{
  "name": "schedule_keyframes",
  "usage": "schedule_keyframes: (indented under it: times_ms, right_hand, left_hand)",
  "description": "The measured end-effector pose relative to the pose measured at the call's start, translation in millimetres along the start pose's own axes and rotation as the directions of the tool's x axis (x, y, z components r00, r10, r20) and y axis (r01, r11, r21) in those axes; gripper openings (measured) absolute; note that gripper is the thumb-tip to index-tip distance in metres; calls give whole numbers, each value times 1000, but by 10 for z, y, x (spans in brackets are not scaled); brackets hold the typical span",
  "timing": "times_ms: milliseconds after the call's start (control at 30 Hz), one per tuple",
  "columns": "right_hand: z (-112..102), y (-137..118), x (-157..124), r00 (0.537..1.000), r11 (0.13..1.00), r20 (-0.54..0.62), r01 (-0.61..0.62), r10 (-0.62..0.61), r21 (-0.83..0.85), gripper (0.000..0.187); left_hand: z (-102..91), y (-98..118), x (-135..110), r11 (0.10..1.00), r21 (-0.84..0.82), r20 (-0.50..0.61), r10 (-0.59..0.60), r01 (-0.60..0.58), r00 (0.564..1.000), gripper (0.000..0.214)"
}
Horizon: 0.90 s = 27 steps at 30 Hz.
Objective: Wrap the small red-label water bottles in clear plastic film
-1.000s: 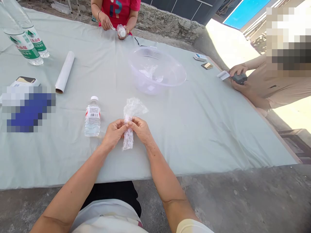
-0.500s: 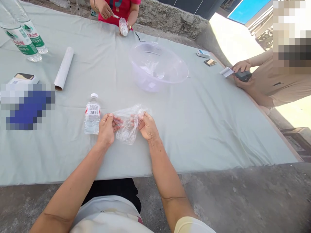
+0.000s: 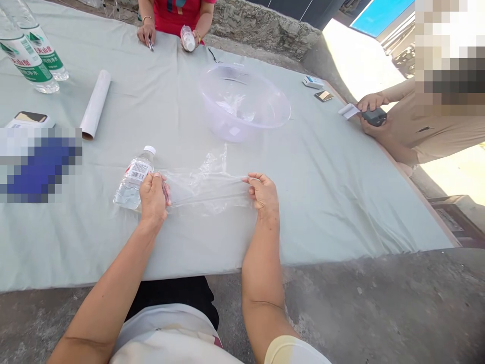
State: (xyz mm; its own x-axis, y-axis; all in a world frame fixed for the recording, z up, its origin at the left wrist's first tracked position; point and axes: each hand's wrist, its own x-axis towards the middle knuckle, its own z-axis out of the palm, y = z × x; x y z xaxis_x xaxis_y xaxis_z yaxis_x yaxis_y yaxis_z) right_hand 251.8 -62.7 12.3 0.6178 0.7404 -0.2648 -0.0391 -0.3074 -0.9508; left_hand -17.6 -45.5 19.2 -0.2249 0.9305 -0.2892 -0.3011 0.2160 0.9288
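A crumpled sheet of clear plastic film [image 3: 206,187] is stretched out wide between my two hands, just above the pale green tablecloth [image 3: 322,202]. My left hand [image 3: 152,196] pinches its left end and my right hand [image 3: 263,190] pinches its right end. A small water bottle [image 3: 133,178] with a white cap leans tilted against the back of my left hand.
A clear plastic bowl [image 3: 244,103] stands beyond the film. A roll of film [image 3: 95,104], two large bottles [image 3: 32,55] and a phone on a box [image 3: 28,119] are at the left. One person across holds a small bottle [image 3: 187,38]; another at right holds a dark device [image 3: 373,117].
My hands have pulled apart, spreading the bunched film into a wide strip. The small bottle, upright before, now leans tilted against my left hand.
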Motion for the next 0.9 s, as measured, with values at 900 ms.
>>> schedule_keyframes:
  times_ms: [900]
  right_hand:
    - [946,-281,-341,673,208,732,735,-107,-646,71]
  left_hand:
    - [-615,167,-428,613,767,281,-61,-186,958,44]
